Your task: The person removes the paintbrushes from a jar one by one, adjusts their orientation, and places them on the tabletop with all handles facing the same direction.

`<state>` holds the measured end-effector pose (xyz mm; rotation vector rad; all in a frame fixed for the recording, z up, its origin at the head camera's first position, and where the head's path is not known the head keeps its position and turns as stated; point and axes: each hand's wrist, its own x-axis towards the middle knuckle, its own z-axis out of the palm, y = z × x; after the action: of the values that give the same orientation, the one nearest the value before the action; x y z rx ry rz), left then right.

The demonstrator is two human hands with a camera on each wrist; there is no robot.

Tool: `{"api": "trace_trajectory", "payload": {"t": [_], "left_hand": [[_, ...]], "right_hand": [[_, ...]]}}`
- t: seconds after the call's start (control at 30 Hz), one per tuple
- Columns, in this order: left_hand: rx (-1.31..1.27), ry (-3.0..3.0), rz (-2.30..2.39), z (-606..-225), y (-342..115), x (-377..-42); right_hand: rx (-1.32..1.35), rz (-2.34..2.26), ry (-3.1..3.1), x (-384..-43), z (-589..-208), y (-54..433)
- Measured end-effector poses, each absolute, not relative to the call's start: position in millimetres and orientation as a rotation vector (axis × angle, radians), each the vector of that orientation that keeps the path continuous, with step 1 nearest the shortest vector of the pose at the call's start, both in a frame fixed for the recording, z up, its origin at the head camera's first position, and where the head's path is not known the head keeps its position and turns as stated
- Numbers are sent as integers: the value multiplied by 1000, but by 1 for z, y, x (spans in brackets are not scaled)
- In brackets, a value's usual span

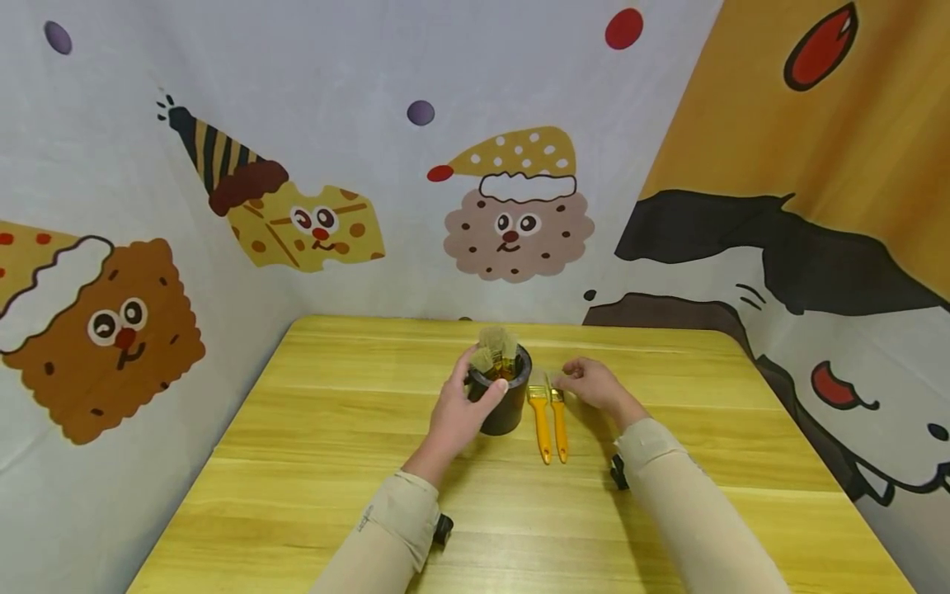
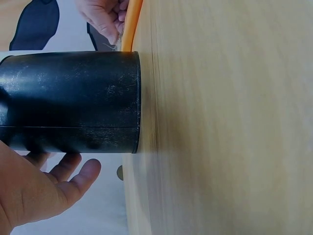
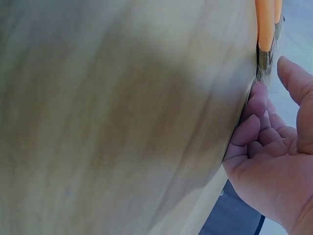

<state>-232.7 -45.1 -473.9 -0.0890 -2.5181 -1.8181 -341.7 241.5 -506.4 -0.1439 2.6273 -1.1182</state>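
Observation:
A black cylindrical cup point(image 1: 505, 410) stands upright with several paintbrushes point(image 1: 496, 348) in it, bristles up. My left hand point(image 1: 463, 407) holds the cup at its left side, thumb over the near rim; in the left wrist view its fingers lie along the cup's wall point(image 2: 73, 98). To the right of the cup, two paintbrushes with orange handles point(image 1: 543, 425) lie side by side, bristles pointing away from me. My right hand point(image 1: 592, 382) is at their bristle ends. In the right wrist view its thumb stands apart from the loosely bent fingers, the index fingertip right at the bristles point(image 3: 264, 76).
Everything stands on a yellow wood-grain table point(image 1: 312, 462). Its back edge meets a white cloth backdrop point(image 1: 356, 82) printed with cartoon biscuits and cheese. A yellow and black printed part point(image 1: 712, 124) hangs at the right.

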Motion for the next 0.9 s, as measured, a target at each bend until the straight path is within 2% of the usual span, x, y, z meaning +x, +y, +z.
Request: {"api": "trace_trajectory", "payload": {"t": [0.57, 0.9], "left_hand": [[-87, -2526, -1813, -474, -45, -233], [-105, -2516, -1811, -476, -46, -235]], "right_hand": [[-193, -1113, 2628, -336, -490, 249], [-357, -1119, 2685, -331, -470, 246]]}}
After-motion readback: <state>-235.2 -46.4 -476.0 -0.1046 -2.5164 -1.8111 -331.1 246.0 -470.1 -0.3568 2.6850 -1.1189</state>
